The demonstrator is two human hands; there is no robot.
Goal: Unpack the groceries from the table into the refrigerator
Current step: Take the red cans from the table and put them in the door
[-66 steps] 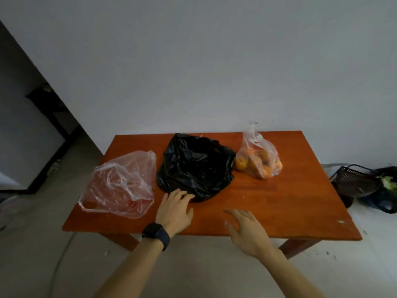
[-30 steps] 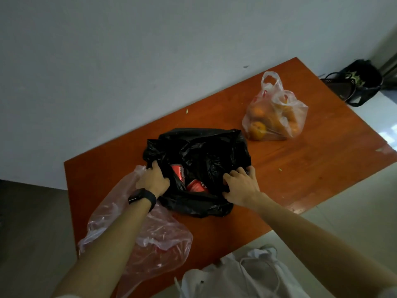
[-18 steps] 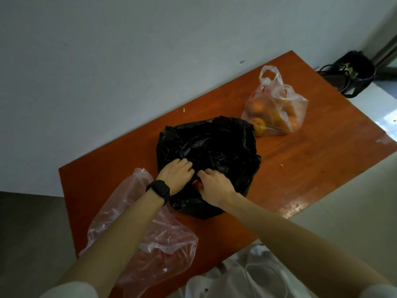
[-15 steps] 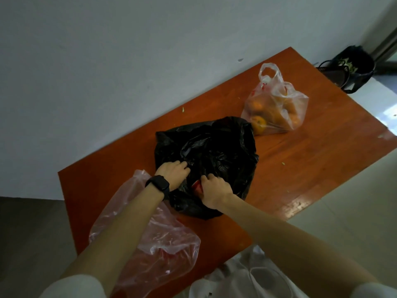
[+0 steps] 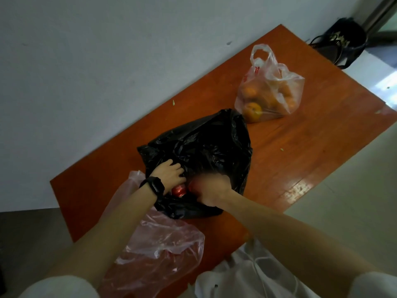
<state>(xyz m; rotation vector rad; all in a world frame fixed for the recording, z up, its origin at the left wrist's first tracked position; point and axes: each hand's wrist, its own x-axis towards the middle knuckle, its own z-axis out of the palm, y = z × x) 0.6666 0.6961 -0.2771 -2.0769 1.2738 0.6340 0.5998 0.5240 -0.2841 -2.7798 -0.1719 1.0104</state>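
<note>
Left hand [image 5: 169, 176] curled gripping black bag [image 5: 204, 147], right hand [image 5: 211, 190] blurred, grip unclear

No text is legible; the red print on the fruit bag [image 5: 271, 89] is too blurred.

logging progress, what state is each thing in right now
black plastic bag: mouth open
red drink can: inside the bag's mouth
clear bag of oranges: upright, untouched
crumpled clear plastic bag: slumped, something red inside
left hand: grips black bag's rim
right hand: blurred, at bag's mouth
</note>
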